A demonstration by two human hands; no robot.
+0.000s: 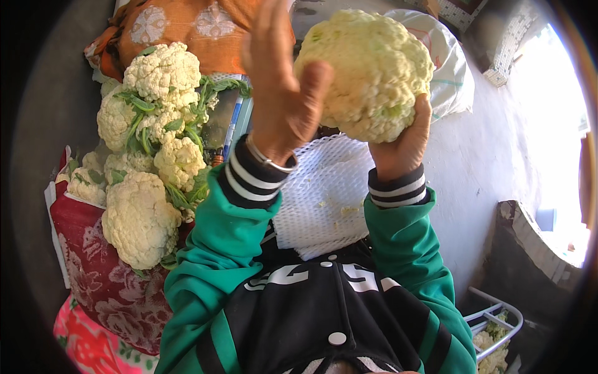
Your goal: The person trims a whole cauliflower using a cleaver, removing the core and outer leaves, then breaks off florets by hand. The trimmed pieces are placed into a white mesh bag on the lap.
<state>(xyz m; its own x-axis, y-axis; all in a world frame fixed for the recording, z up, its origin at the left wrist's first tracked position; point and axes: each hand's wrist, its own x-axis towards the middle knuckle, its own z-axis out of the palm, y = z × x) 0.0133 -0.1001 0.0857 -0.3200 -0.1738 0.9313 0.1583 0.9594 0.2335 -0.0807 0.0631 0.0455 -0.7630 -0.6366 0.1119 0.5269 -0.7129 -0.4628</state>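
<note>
A large pale cauliflower (367, 75) is held up in front of me, its knobbly head turned toward me. My right hand (405, 134) grips it from below and the right side, thumb along its edge. Raised beside its left side is my left hand (283, 93), fingers stretched up and thumb apart, slightly blurred, holding nothing. Whether its thumb touches the cauliflower I cannot tell. Under both hands lies a white foam net sheet (324, 199) with small crumbs on it.
Several cauliflowers (142, 218) with green leaves are heaped on the left, by a dark red patterned cloth (112, 268). An orange cloth (180, 31) lies behind them. A white sack (445, 68) stands at the far right. Near right, a metal rack (498, 311) has more cauliflower beneath it.
</note>
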